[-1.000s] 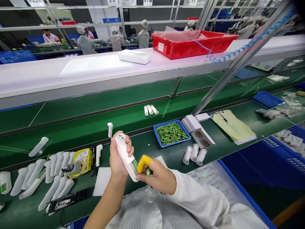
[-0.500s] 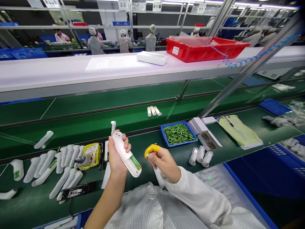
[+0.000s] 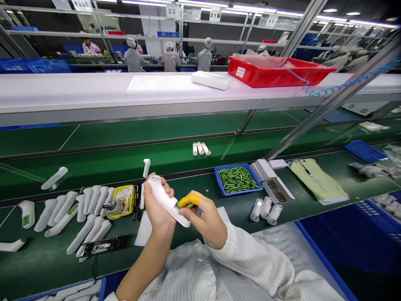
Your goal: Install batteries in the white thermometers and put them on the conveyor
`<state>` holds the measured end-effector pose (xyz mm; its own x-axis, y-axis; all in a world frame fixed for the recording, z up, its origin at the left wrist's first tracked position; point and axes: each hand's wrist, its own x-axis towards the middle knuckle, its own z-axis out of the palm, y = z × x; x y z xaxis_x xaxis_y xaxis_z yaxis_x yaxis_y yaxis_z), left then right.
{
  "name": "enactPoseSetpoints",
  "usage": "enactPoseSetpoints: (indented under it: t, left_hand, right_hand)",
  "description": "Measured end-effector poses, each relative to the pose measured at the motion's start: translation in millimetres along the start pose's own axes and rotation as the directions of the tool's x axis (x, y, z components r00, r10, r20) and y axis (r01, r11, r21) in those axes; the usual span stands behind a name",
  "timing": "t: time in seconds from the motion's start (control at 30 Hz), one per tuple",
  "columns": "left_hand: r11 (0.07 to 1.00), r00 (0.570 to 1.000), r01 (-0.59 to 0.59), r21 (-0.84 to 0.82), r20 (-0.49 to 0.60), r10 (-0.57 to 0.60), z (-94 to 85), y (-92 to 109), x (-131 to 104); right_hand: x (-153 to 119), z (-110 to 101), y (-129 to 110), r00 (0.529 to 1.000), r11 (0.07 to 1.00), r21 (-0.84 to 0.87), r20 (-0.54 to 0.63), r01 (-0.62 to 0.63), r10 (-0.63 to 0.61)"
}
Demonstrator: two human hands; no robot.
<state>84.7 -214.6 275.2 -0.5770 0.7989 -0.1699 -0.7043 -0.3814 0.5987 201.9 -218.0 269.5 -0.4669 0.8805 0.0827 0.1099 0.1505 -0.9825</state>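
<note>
My left hand (image 3: 159, 205) is wrapped round a white handheld thermometer (image 3: 161, 193), its head with small round openings pointing up and away. The battery compartment (image 3: 183, 219) lies uncovered at the lower end. At that compartment is my right hand (image 3: 205, 215), a yellow finger cot on its index finger. Thumb and index finger pinch a green battery (image 3: 189, 205), mostly covered by the fingers; whether it is fully seated cannot be seen. Beyond my right hand stands a blue tray (image 3: 223, 192) heaped with green batteries (image 3: 238, 177).
Several white thermometers (image 3: 83, 236) lie at left beside a yellow box (image 3: 127, 193) and a black-framed device (image 3: 105, 246). White cylindrical parts (image 3: 266, 207) stand at right, near a yellow-green sheet (image 3: 319, 179). A shelf (image 3: 94, 90) with a red bin (image 3: 282, 75) crosses ahead. Co-workers sit beyond.
My right hand has moved left and in to the thermometer's battery compartment, fingers now at it. The left hand keeps its hold. The camera view has shifted slightly.
</note>
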Motion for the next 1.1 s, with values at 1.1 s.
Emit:
enactPoseSetpoints:
  t: [1.1]
  left_hand:
    - [0.834, 0.881, 0.189, 0.517, 0.286, -0.377, -16.3, -14, 25]
  right_hand:
    - [12, -8, 40, 0.97, 0.716, 0.655, 0.152, -0.241, 0.187]
